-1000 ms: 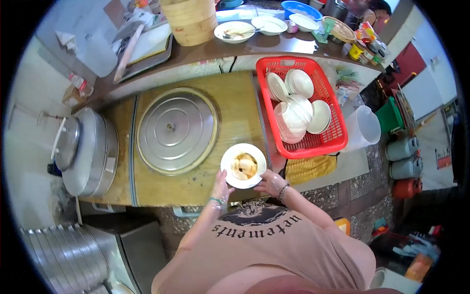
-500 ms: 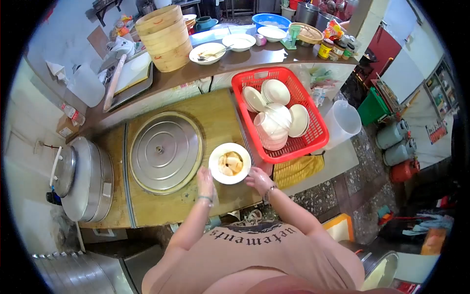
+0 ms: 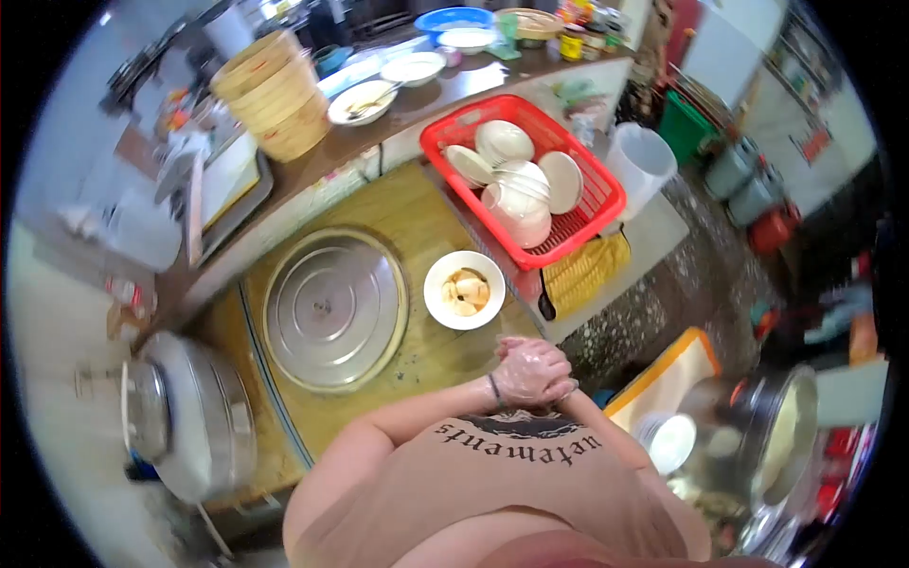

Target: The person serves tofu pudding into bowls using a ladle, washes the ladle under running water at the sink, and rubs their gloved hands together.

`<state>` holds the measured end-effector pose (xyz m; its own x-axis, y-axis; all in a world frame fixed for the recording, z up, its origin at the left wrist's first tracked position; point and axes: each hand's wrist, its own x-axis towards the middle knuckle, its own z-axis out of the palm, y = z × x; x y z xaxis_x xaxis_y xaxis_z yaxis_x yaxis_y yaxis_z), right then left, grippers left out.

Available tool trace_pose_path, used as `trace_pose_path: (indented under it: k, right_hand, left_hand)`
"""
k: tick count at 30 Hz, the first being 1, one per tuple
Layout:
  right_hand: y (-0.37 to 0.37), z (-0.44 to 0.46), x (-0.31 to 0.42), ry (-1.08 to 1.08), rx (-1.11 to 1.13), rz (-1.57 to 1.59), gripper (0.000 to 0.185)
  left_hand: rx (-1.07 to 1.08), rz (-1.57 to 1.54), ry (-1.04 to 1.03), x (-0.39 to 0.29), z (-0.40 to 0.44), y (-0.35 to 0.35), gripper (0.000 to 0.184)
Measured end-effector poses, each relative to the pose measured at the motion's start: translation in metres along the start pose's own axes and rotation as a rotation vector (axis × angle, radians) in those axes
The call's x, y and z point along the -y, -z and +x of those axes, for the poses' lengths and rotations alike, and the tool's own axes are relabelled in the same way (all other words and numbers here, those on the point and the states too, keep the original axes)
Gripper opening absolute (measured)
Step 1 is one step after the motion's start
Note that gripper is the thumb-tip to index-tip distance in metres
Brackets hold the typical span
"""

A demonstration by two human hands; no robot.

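My left hand (image 3: pixel 532 372), in a thin clear plastic glove, is closed over my right hand in front of my shirt. Most of my right hand (image 3: pixel 565 389) is hidden behind it, so I cannot see what its fingers hold. Just beyond them, untouched, a white bowl (image 3: pixel 433 301) stands upright on the wooden worktop (image 3: pixel 417 374). Pale soft slices in brown liquid (image 3: pixel 465 292) lie inside the bowl. Left of it is a large round metal lid (image 3: pixel 333 308).
A red plastic basket (image 3: pixel 606 213) holds several white bowls (image 3: pixel 516 194). Beside it are a clear plastic bucket (image 3: pixel 644 166) and a yellow cloth (image 3: pixel 587 275). Bamboo steamers (image 3: pixel 275 99) stand on the back ledge. A steel pot (image 3: pixel 791 435) and stacked white bowls (image 3: pixel 670 442) are at lower right.
Both hands have left the sides of the bowl and come together nearer my body, to the right. The bowl stays on the worktop. My view has turned right and down.
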<state>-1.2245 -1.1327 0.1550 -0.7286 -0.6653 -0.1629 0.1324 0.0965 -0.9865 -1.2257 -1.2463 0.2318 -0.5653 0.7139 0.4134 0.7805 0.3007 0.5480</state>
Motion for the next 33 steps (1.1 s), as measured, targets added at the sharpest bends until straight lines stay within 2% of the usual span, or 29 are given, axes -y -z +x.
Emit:
trace_pose_path:
  k: [3, 4, 5, 6, 8, 10, 11, 12, 14, 15, 16, 18, 19, 20, 22, 23, 24, 26, 27, 30, 31, 33]
  right_hand:
    - [-0.022, -0.018, -0.016, -0.095, -0.324, 0.452, 0.044]
    - [-0.029, -0.029, -0.022, -0.081, -0.431, 0.598, 0.044]
    - [-0.037, -0.042, -0.028, -0.054, -0.535, 0.746, 0.045]
    - [-0.045, -0.058, -0.033, -0.010, -0.638, 0.886, 0.045]
    - [-0.059, -0.083, -0.049, 0.173, -0.754, 1.141, 0.046]
    - [-0.075, -0.105, -0.060, 0.425, -0.756, 1.320, 0.046]
    - [-0.083, -0.118, -0.040, 0.361, -0.998, 1.180, 0.046]
    - [-0.094, -0.136, -0.033, 0.433, -1.096, 0.681, 0.045]
    - [-0.113, -0.169, 0.028, 0.316, -1.238, 1.192, 0.043]
    - [-0.124, -0.181, 0.052, 0.334, -1.297, 1.456, 0.040]
    - [-0.136, -0.189, 0.036, 0.516, -1.322, 1.358, 0.040]
    - [-0.149, -0.208, 0.030, 0.602, -1.284, 1.421, 0.042]
    - [-0.162, -0.216, 0.035, 0.637, -1.329, 1.400, 0.040]
    - [-0.174, -0.224, 0.047, 0.479, -1.562, 1.328, 0.041]
    - [-0.195, -0.257, 0.075, 0.453, -1.500, 1.290, 0.041]
    - [-0.208, -0.272, 0.079, 0.513, -1.449, 1.159, 0.051]
    - [-0.220, -0.281, 0.069, 0.520, -1.464, 1.152, 0.051]
    - [-0.241, -0.301, 0.044, 0.478, -1.576, 0.728, 0.068]
    - [-0.250, -0.319, 0.047, 0.450, -1.507, 0.764, 0.083]
    - [-0.270, -0.348, 0.059, 0.559, -1.501, 0.714, 0.086]
    - [-0.276, -0.356, 0.058, 0.573, -1.502, 0.704, 0.086]
    - [-0.290, -0.371, 0.057, 0.617, -1.548, 0.522, 0.088]
  left_hand:
    - [0.175, -0.053, -0.162, -0.008, -0.013, -0.016, 0.030]
    - [0.199, -0.056, -0.212, -0.011, -0.019, -0.027, 0.029]
    - [0.323, -0.076, -0.170, -0.010, -0.028, -0.045, 0.030]
    - [0.393, -0.130, -0.265, -0.021, -0.025, -0.051, 0.030]
    - [0.087, -0.355, -0.400, -0.041, -0.016, -0.058, 0.032]
    - [0.185, -0.396, -0.393, -0.055, -0.023, -0.071, 0.048]
    - [0.239, -0.445, -0.437, -0.067, -0.027, -0.073, 0.048]
    - [0.250, -0.497, -0.440, -0.081, -0.028, -0.075, 0.049]
    - [0.249, -0.585, -0.425, -0.106, -0.026, -0.078, 0.053]
    - [0.247, -0.619, -0.409, -0.115, -0.026, -0.080, 0.055]
    - [0.299, -0.511, -0.478, -0.116, -0.033, -0.095, 0.058]
    - [0.337, -0.518, -0.445, -0.141, -0.038, -0.102, 0.046]
    - [0.432, -0.561, -0.314, -0.150, -0.042, -0.111, 0.052]
    - [0.295, -0.472, -0.432, -0.159, -0.045, -0.123, 0.048]
    - [0.259, -0.433, -0.529, -0.196, -0.038, -0.124, 0.036]
    - [0.264, -0.504, -0.479, -0.206, -0.040, -0.137, 0.033]
    - [0.220, -0.538, -0.447, -0.226, -0.042, -0.143, 0.032]
    - [0.176, -0.452, -0.576, -0.266, -0.041, -0.151, 0.044]
    - [0.177, -0.457, -0.581, -0.288, -0.042, -0.151, 0.044]
    - [0.138, -0.512, -0.673, -0.346, -0.041, -0.145, 0.048]
    - [0.166, -0.634, -0.670, -0.363, -0.042, -0.145, 0.048]
    - [0.207, -0.765, -0.637, -0.391, -0.051, -0.141, 0.043]
